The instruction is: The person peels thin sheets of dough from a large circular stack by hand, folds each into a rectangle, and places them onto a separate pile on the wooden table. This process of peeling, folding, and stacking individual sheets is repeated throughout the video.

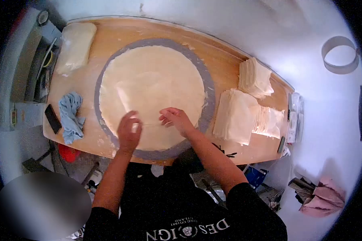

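A large, round, thin sheet of pale dough (165, 72) lies spread over a grey round mat (210, 82), its rim uneven and slightly ragged. Over the near half of the circle, my left hand (129, 130) has its fingers curled in a pinch on thin, pale dough. Opposite it, my right hand (175, 119) is closed too, thumb and fingertips together. A faint dough edge runs between both hands, and a lighter crease shows beyond the left one. The fingertips are partly hidden.
Stacks of square dough sheets (235, 114) stand on the right of the wooden table (120, 34), with another stack (254, 78) behind. At left are a plastic-wrapped pale block (76, 46), a blue cloth (71, 116) and a dark phone (52, 119). A metal ring (326, 64) hangs on the wall.
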`<act>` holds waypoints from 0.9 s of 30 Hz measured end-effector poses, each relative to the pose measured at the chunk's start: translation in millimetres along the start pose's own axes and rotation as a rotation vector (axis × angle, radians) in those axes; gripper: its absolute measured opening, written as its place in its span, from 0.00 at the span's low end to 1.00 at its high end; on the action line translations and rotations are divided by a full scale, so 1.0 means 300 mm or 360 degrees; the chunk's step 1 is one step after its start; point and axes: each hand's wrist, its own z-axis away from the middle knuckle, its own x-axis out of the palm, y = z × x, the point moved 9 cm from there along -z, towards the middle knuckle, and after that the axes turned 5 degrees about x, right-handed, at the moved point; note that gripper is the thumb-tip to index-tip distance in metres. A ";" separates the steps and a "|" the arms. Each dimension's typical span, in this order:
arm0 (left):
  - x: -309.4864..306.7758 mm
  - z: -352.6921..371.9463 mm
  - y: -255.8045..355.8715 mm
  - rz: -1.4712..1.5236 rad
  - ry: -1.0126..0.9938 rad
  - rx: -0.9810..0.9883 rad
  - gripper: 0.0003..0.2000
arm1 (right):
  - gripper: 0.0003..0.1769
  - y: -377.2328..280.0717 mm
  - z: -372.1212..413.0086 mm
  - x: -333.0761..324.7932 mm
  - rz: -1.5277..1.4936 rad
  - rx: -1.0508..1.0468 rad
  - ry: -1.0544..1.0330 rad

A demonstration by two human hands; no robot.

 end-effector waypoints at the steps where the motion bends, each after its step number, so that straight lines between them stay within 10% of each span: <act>1: 0.035 -0.032 0.059 0.0032 -0.0131 0.0177 0.09 | 0.18 0.002 -0.005 0.038 -0.0139 0.0080 -0.0028; 9: 0.273 -0.008 0.090 -0.0031 -0.0644 0.0311 0.16 | 0.12 0.187 -0.135 -0.100 0.0870 -0.0418 0.0760; 20: 0.342 -0.215 -0.198 -0.0605 -0.1021 0.0218 0.38 | 0.13 0.064 -0.004 -0.064 0.1275 -0.0312 0.0775; 27: 0.205 -0.161 -0.143 -0.0329 -0.0691 0.0233 0.35 | 0.16 0.077 -0.026 -0.155 0.1068 -0.0094 0.1105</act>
